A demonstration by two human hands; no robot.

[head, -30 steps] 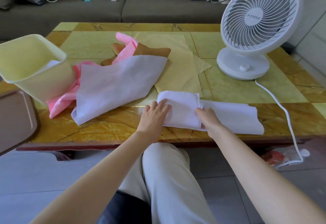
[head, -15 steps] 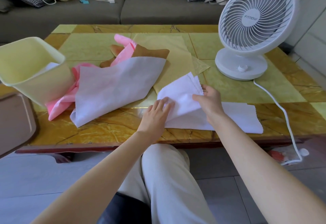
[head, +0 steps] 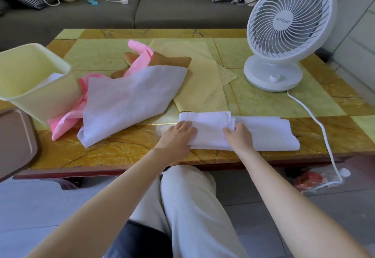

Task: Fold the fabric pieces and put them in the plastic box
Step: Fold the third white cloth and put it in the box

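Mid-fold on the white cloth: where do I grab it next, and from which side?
Probably the free right end of the white cloth, pinched at its corners from the right. It lies flat and unfolded past the right hand; the left hand presses the doubled left part.

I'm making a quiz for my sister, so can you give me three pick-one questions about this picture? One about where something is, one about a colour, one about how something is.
1. Where does the round white plastic table fan stand? A on the grey sofa. B on the yellow marble-patterned table. C on the floor.
2. What colour is the fabric piece under the left hand and right hand? A pink. B brown. C white.
3. How is it lying? A partly folded on the table. B lifted in the air. C inside the pale yellow plastic box.
Answers: 1 B, its base sits on the tabletop. 2 C, it is white. 3 A, one end lies doubled over the rest.
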